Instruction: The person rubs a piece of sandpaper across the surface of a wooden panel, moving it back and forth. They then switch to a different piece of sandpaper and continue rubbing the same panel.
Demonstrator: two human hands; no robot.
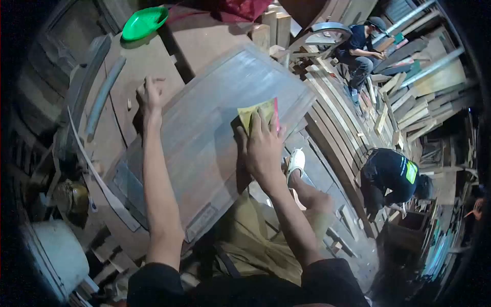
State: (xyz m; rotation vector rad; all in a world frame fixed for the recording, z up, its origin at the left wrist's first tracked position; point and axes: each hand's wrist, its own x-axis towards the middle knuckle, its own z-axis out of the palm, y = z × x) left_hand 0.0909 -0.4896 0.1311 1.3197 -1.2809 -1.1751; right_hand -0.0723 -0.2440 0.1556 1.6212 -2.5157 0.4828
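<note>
bowl (pixel 144 23): green, far up on the left | left hand (pixel 148 97): fingers curled, holding the board's left edge | board (pixel 204 143): lies tilted in front of me, over my knees | right hand (pixel 263 148): flat, fingers together, pressing the yellow paper (pixel 258 111) onto the board | person (pixel 391 176): bends low, far right

Dim workshop, unevenly lit. Long planks (pixel 335 115) are stacked in rows at right; more lumber (pixel 432 77) is piled along the far right side. The floor (pixel 353 230) is littered with offcuts. A green bowl (pixel 144 22) is set at top left. A white bucket (pixel 59 256) is noted lower left. Two other people are seen: one seated (pixel 360 48) far back, one crouched (pixel 391 176) at right.
</note>
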